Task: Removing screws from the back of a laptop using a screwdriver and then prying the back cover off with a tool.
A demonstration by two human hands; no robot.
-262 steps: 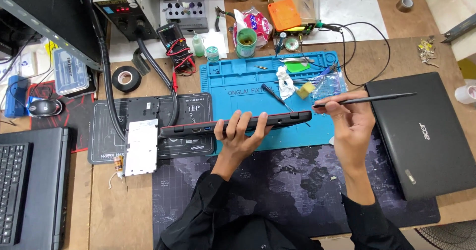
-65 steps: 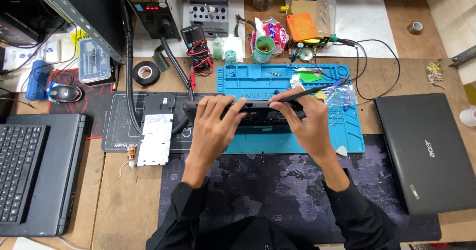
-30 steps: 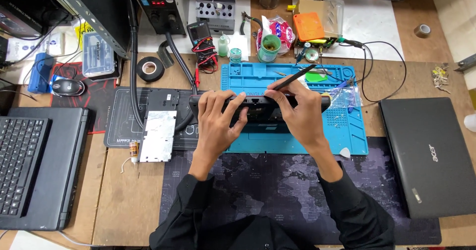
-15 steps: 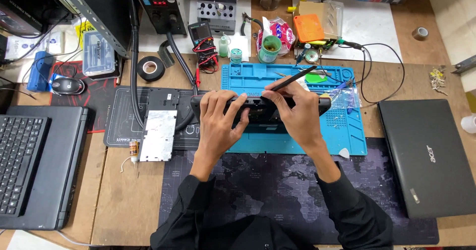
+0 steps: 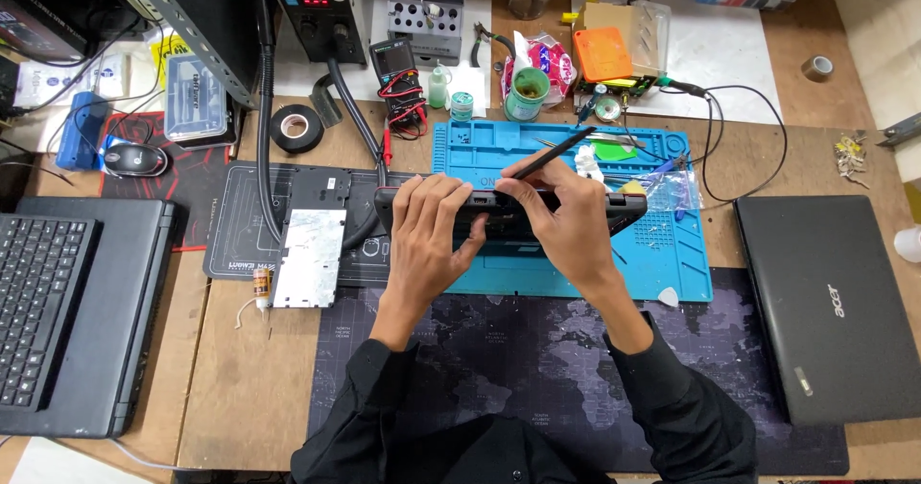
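Left hand (image 5: 432, 239) gripping slim black laptop (image 5: 628, 206) edge, right hand (image 5: 556, 215) pinching thin black stylus (image 5: 552, 153), blue rubbery mat (image 5: 662, 254)

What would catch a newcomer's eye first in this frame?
Both hands meet at the centre: the left hand grips a black laptop part stood on edge over the blue work mat, while the right hand works at its edge with a thin black tool. A closed black laptop lies at the right of the desk, and an open laptop at the left.
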